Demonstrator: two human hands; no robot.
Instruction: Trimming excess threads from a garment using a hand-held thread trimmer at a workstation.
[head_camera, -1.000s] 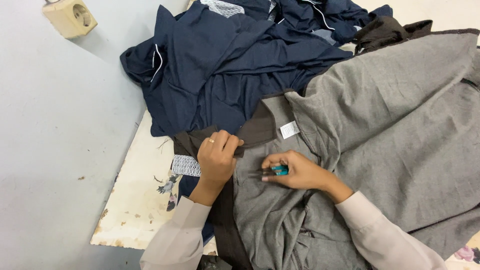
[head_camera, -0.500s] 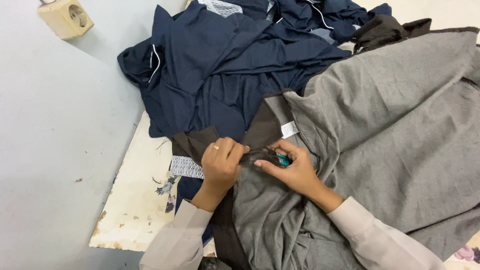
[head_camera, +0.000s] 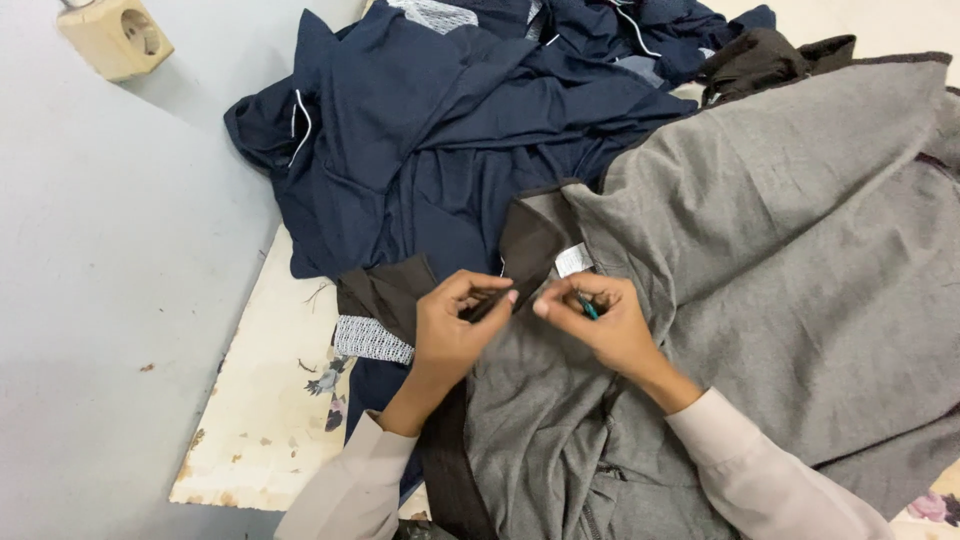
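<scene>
Head view, looking down on a pile of clothing. Left hand (head_camera: 447, 325) pinches a dark brown collar edge (head_camera: 530, 245) of a grey garment (head_camera: 790, 260), its fingers (head_camera: 490, 290) closed on the fabric fold just below the collar. Right hand (head_camera: 600, 320) sits just beside the left, fingertips almost meeting it; its fingers are curled shut around a small teal tool (head_camera: 590, 308), only the tip showing, kind not clear. A small white label (head_camera: 573, 259) is sewn inside the collar, just above the right hand. The grey garment spreads across the right half of the view, lying partly over a heap of navy garments (head_camera: 430, 150) with thin white piping. A strip of white mesh trim (head_camera: 372, 340) shows left of the left wrist, on the dark fabric. Beneath the clothing, a worn cream tabletop (head_camera: 270, 420) with a faded flower print and chipped edge. Grey floor (head_camera: 110, 300) to the left; a beige wall socket (head_camera: 115, 38) at top left. Both arms wear pale long sleeves (head_camera: 740, 470).
</scene>
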